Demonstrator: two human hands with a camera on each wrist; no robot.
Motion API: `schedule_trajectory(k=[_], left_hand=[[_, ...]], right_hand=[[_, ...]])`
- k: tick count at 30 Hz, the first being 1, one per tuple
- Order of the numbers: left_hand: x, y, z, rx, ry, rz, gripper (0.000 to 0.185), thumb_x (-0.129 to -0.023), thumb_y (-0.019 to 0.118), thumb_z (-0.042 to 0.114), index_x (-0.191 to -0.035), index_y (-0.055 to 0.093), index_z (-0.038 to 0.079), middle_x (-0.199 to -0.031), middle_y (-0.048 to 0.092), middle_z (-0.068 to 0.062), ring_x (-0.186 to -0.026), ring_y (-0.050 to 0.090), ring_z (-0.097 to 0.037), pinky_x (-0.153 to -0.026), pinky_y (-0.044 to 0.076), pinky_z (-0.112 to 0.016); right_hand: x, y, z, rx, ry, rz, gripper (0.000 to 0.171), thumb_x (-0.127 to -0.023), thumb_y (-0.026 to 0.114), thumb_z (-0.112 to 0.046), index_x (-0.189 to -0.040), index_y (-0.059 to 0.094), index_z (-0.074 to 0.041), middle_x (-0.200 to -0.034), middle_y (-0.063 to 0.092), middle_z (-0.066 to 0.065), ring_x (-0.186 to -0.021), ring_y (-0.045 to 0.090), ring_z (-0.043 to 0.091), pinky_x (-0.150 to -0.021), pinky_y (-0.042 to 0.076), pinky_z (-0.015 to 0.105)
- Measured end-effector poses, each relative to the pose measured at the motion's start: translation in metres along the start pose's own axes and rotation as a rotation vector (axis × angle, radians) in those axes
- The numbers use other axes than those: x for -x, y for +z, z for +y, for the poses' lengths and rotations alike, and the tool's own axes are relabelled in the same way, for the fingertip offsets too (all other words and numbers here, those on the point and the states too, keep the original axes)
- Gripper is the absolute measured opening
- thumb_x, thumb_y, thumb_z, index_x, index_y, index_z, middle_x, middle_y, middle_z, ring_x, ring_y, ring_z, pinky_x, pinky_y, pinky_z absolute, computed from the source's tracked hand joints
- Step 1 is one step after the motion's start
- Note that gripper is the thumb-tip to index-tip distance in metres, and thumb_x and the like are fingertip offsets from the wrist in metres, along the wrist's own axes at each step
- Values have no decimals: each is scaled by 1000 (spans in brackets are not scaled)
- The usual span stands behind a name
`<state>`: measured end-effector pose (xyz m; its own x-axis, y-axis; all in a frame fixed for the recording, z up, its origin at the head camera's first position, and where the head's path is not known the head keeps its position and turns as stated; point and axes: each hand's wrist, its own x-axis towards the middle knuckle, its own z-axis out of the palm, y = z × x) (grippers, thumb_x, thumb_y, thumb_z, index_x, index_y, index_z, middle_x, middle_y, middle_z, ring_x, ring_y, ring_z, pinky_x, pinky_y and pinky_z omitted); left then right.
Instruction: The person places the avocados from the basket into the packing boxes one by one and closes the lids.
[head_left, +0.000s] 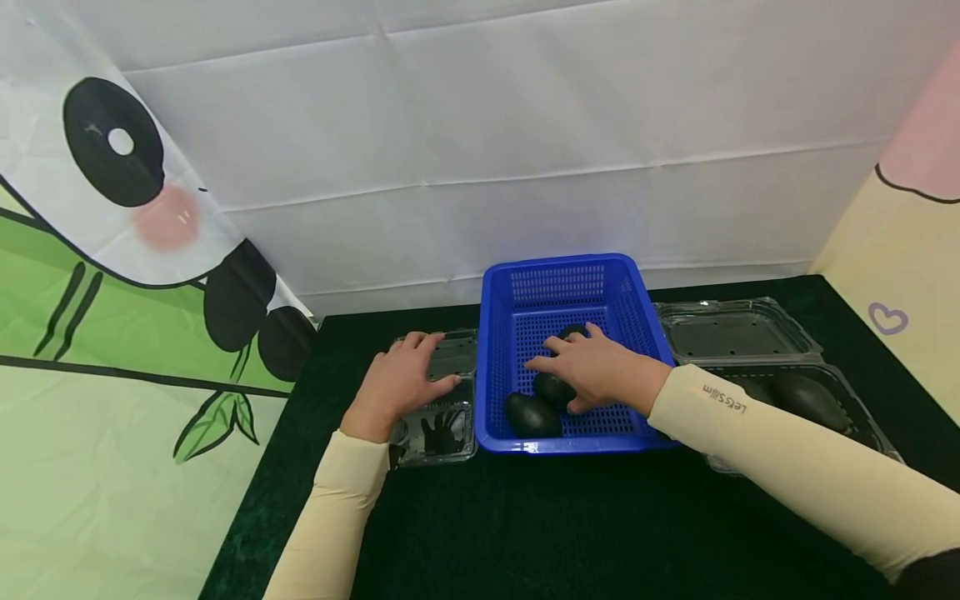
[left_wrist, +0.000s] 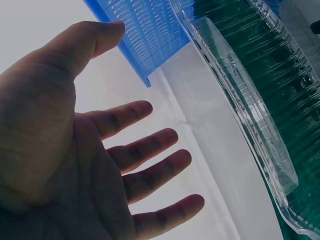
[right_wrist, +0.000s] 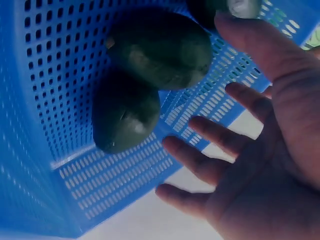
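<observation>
Head view over a bench [head_left: 525, 517] draped in dark green cloth, white sheet behind, panda-and-bamboo print at the left; blue perforated plastic basket [head_left: 570, 287] at centre, holding dark green avocados: one near the front left corner [head_left: 531, 414], a second [head_left: 551, 387] just behind it and partly under the right hand, a third [head_left: 573, 331] further back, mostly hidden by the fingers.

Right hand [head_left: 600, 367] reaching into the basket from the right, cream sleeve [head_left: 795, 467] printed with small lettering; grip apart, fingers spread and relaxed over the avocados, closed round none of them; in the right wrist view, two avocados [right_wrist: 160, 47] [right_wrist: 125, 115] lying side by side and touching on the basket floor [right_wrist: 55, 90], fingertips [right_wrist: 200, 125] hovering just beside them; contact with the fruit impossible to judge.

Left hand [head_left: 397, 383] to the left of the basket, resting on an open clear plastic clamshell box [head_left: 442, 433]; grip apart, palm flat, fingers [left_wrist: 145, 150] straight in the left wrist view, clear ribbed lid [left_wrist: 240, 100] and blue basket corner [left_wrist: 145, 35] just beyond them.

Second clear clamshell box [head_left: 738, 329] open at the right of the basket; one more avocado [head_left: 806, 396] lying in its near half.
</observation>
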<state>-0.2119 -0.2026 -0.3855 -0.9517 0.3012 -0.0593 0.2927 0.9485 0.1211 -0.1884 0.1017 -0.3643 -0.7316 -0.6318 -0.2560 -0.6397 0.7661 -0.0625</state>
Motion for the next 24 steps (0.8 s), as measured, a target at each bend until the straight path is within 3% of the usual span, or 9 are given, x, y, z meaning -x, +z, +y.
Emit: schedule_trajectory(k=[10, 16, 24], left_hand=[[-1, 1, -1, 3, 5, -4, 80, -95, 67, 56, -157, 43, 13, -157, 42, -21, -140, 43, -46, -109, 37, -69], [-1, 1, -1, 3, 13, -2, 79, -95, 66, 57, -157, 43, 12, -156, 42, -21, -139, 44, -46, -108, 38, -69], [0, 2, -2, 9, 9, -3, 80, -95, 67, 57, -157, 43, 13, -157, 42, -20, -140, 44, -46, -108, 37, -70]], right_hand=[[-12, 9, 8, -14, -23, -92, 80, -89, 83, -30, -158, 43, -28, -162, 39, 13, -148, 31, 46, -116, 12, 74], [-18, 16, 13, 6, -76, -65, 73, -88, 83, -30, -153, 50, -27, -155, 49, 9, -151, 26, 45, -117, 7, 73], [-22, 22, 17, 26, -80, -16, 70, -87, 85, -30, -150, 54, -27, -150, 55, 10, -150, 28, 43, -117, 2, 73]])
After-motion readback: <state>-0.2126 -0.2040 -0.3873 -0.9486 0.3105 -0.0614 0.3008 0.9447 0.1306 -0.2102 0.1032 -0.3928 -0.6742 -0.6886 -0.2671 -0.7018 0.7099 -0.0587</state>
